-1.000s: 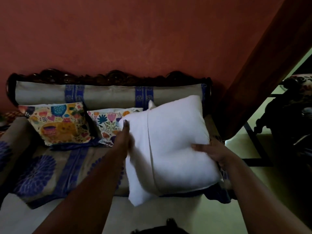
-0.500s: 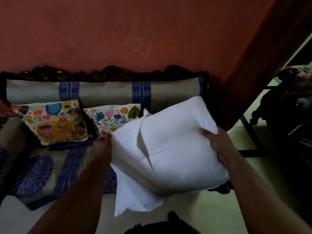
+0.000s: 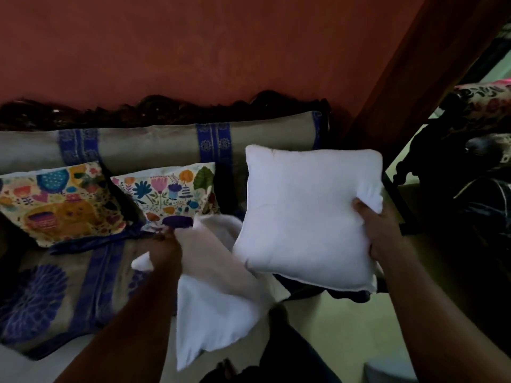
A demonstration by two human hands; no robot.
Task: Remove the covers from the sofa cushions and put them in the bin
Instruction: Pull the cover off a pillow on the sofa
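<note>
Dim, soft-focus room, daylight entering at right, wide-angle bending at edges, motion blur low centre.

I have one view only, from the head camera, which sits above the person's forearms and looks forward and down at the sofa [image 3: 154,150] against the red wall [image 3: 193,45]. It is close in: the left hand [image 3: 166,248] and right hand [image 3: 378,230] fill the lower middle. The wide lens bends the edges, and no second view overlaps it.
</note>
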